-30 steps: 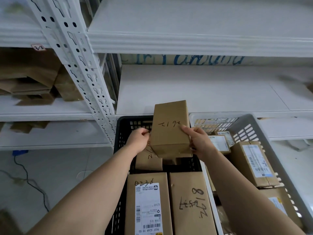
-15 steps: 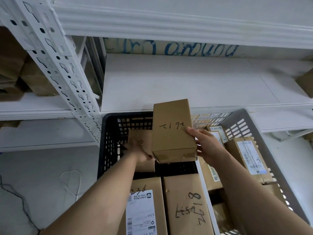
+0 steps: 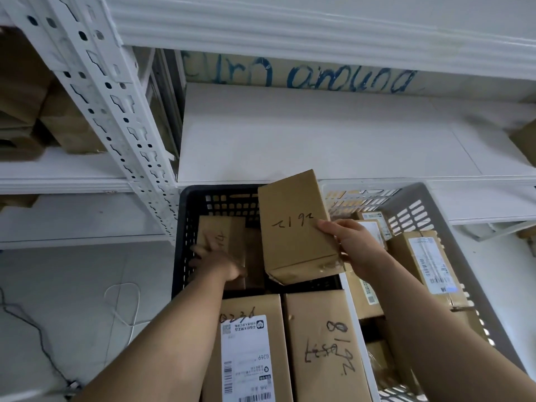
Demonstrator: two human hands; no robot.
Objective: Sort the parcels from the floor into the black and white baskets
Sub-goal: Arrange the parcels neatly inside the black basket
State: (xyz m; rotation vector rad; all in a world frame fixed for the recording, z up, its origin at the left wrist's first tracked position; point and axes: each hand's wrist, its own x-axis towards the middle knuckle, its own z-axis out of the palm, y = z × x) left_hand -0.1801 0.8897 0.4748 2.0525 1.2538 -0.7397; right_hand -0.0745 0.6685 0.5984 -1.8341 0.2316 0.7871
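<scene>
My right hand (image 3: pixel 356 245) grips a brown parcel with handwritten digits (image 3: pixel 293 227) by its right edge, tilted, above the back of the black basket (image 3: pixel 181 227). My left hand (image 3: pixel 216 262) reaches into the basket's back left corner, its blurred fingers lying on a small brown parcel (image 3: pixel 223 230) that stands there. Two larger parcels fill the front of the black basket: a labelled parcel (image 3: pixel 249 343) and a marker-written parcel (image 3: pixel 322 343). On the right, the white basket (image 3: pixel 435 204) holds several labelled parcels (image 3: pixel 426 262).
Both baskets stand in front of a white shelving unit, with a perforated upright (image 3: pixel 116 111) at the left and a bare shelf board (image 3: pixel 319 134) behind them. Cardboard boxes (image 3: pixel 29 111) sit on the left shelf. A thin cable (image 3: pixel 121 303) lies on the floor.
My left hand let go of the held parcel and dropped into the black basket onto the small parcel. My right hand alone now holds the handwritten parcel. The view moved closer.
</scene>
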